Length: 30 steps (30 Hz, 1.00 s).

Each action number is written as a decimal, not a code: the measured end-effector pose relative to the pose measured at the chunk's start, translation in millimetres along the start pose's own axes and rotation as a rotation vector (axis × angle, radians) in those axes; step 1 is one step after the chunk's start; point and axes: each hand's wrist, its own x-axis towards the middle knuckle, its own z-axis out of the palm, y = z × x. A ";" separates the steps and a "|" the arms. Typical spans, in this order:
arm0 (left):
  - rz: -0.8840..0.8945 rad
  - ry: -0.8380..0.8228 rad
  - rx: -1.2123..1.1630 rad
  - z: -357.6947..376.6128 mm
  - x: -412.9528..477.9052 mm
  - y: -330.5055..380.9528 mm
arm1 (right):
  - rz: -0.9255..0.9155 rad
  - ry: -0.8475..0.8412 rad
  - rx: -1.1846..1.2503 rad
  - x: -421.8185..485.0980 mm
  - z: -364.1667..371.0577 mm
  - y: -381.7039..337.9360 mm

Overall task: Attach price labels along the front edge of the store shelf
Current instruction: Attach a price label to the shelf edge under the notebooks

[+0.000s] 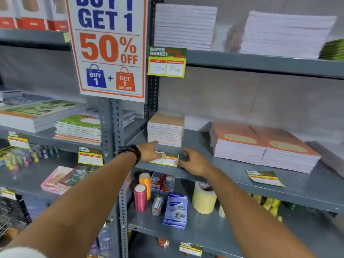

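Fingers (179,162) of the right hand (195,162) press against the right end of a green-and-yellow price label (168,159), while the left hand (150,151) pins the label's left end with its thumb, both hands spread flat rather than clenched. That label sits on the front edge of a grey metal shelf (232,180), just below a short stack of brown-covered notebooks (165,130). A black watch (133,152) circles the left wrist.

Farther right on the same shelf, a second label (264,177) lies loose and flat on the surface, near a wide stack of orange-covered books (264,148). Another label (167,62), handwritten with prices, hangs from the shelf edge above, beside a large "Buy 1 Get 1 50% Off" poster (108,47) fixed to the upright.

One level down stand a pink spool of thread (140,197), an orange spool (145,183), a pale yellow roll (203,199) and a blue boxed item (176,210). Left-hand shelving carries its own label (90,156) under stacks of green-covered books (79,127).
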 end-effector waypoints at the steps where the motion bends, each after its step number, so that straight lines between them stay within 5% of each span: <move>1: 0.037 -0.009 0.033 0.6 3.6 -0.9 | 0.006 -0.005 0.010 5.0 2.2 -3.1; 6: 0.159 0.009 0.104 -4.3 11.7 -5.9 | 0.063 -0.018 -0.010 22.6 13.2 -18.1; 14: 0.342 0.078 -0.345 -5.9 -6.4 -2.0 | 0.021 0.104 0.216 22.3 12.9 -24.9; 17: 0.416 0.192 -0.345 3.9 -24.1 -11.9 | -0.032 0.090 0.291 4.5 19.5 -33.3; 30: 0.224 0.479 -0.285 59.6 -62.3 -28.5 | -0.011 0.236 0.150 -31.1 71.6 -35.3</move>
